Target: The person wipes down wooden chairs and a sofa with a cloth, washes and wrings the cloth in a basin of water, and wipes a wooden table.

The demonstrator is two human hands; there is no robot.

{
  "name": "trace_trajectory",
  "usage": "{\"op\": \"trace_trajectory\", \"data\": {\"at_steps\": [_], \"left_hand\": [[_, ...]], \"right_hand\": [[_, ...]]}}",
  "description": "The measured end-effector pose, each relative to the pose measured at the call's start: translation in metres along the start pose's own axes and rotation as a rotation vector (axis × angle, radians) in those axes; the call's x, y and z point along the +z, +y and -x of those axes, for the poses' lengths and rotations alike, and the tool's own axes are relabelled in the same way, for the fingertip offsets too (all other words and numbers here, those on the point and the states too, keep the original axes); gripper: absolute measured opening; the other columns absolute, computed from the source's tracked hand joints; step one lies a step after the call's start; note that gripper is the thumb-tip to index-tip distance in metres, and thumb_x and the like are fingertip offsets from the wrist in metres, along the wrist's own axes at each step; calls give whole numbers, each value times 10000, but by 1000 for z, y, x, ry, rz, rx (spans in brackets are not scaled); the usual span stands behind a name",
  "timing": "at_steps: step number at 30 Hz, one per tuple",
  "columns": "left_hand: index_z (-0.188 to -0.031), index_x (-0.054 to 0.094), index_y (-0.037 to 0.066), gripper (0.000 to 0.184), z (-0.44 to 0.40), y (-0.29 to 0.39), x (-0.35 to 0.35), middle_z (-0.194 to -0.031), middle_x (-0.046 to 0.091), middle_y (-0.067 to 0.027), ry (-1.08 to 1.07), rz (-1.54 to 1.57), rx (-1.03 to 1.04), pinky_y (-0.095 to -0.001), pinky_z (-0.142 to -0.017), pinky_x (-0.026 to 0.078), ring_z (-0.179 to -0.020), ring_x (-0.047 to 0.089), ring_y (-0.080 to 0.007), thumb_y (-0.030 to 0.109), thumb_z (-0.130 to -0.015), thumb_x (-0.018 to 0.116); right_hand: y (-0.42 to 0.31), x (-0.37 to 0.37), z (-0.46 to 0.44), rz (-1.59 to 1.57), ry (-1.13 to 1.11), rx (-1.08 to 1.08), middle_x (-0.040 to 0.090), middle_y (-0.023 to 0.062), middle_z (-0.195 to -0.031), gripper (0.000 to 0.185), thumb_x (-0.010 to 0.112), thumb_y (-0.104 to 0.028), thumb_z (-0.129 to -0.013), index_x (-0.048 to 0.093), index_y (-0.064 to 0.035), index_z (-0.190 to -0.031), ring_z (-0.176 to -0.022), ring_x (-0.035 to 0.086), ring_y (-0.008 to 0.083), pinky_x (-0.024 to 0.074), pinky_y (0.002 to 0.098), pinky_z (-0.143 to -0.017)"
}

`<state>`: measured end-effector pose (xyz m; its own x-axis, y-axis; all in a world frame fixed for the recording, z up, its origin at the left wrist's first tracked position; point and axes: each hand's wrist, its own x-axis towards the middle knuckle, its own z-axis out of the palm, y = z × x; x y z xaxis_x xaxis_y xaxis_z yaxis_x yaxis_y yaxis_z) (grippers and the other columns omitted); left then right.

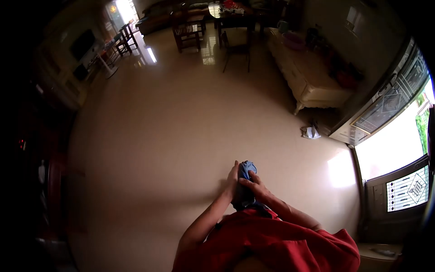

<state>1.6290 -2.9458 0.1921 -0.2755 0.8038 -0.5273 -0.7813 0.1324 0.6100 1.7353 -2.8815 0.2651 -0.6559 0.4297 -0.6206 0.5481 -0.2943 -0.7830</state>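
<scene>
A bundled blue cloth (248, 168) is between my two hands, in front of my red shirt. My left hand (233, 180) presses along its left side, fingers pointing away from me. From the right, my right hand (255, 183) wraps round it with the thumb across the front. Dark fabric (244, 198) shows just below the hands, and I cannot tell whether it is part of the same cloth.
A low cream cabinet (312, 86) bearing several items stands at the right wall. A small white object (311, 132) lies on the floor near the open door (385, 106). Chairs (186, 36) and a table (231, 14) are at the back.
</scene>
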Motion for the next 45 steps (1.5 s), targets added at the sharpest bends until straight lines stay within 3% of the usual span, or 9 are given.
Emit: {"op": "trace_trajectory", "data": {"at_steps": [2,10,15,18,20,22,24,33,45], "left_hand": [[-1199,472,61,686,-33,26,-22,-1073,562,-138,81,95,-53,-368,-829,491,-961,571,-239,625,-855,288],[-1277,363,47,691,-123,194,-67,-1172,461,-107,351,42,137,-338,-898,398,-1079,466,-209,596,-858,352],[-1194,375,47,522,-187,296,-74,-1096,452,-84,402,10,453,-323,-861,409,-1020,467,-187,476,-896,394],[-1187,365,43,497,-236,344,-90,-1064,472,-83,339,64,474,-321,-855,413,-987,488,-183,436,-891,440],[-1169,381,40,503,-268,385,-101,-1020,495,-81,325,37,385,-309,-830,425,-928,509,-172,436,-875,480],[-1096,441,27,479,-313,408,-124,-976,514,-72,350,23,389,-287,-772,437,-841,524,-155,442,-862,498],[-992,502,27,422,-342,436,-135,-911,525,-54,296,-16,377,-267,-702,435,-784,515,-128,425,-855,515],[-845,547,73,329,-496,615,-172,-765,537,-25,31,38,91,-253,-628,439,-675,529,-110,402,-845,541],[-987,518,29,417,-680,795,-281,-887,556,-84,592,-324,324,-280,-719,440,-793,539,-162,414,-834,559]], "right_hand": [[15,5,-62,-260,-116,-88,305,235,-1354,771,606,-343,-768,249,9,-1354,-1257,318,296,266,337,-1025],[-118,44,-269,96,-183,-402,569,168,-1017,402,504,-263,-861,469,26,-1139,-965,527,235,404,349,-835],[-236,53,-348,-244,-253,-135,578,140,-993,312,428,-190,-889,504,22,-1106,-897,558,203,443,309,-792],[-270,44,-401,761,-169,-730,572,143,-1028,340,388,-216,-905,490,13,-1134,-889,576,228,470,331,-787],[-295,57,-446,-728,-319,188,568,143,-1048,366,361,-261,-915,472,-5,-1151,-903,578,254,477,363,-807],[-311,52,-486,-732,-311,171,571,131,-1036,376,360,-295,-915,460,-29,-1160,-892,580,245,482,360,-813],[-321,48,-521,-978,-668,85,591,135,-1012,415,383,-358,-909,474,-45,-1165,-873,593,254,504,366,-766],[-483,53,-640,-819,-261,128,617,113,-879,394,485,-349,-861,499,-11,-1064,-712,620,203,538,345,-660],[-648,80,-898,-675,-303,109,601,97,-902,329,529,-172,-835,475,-13,-1118,-712,614,193,526,318,-630]]}}
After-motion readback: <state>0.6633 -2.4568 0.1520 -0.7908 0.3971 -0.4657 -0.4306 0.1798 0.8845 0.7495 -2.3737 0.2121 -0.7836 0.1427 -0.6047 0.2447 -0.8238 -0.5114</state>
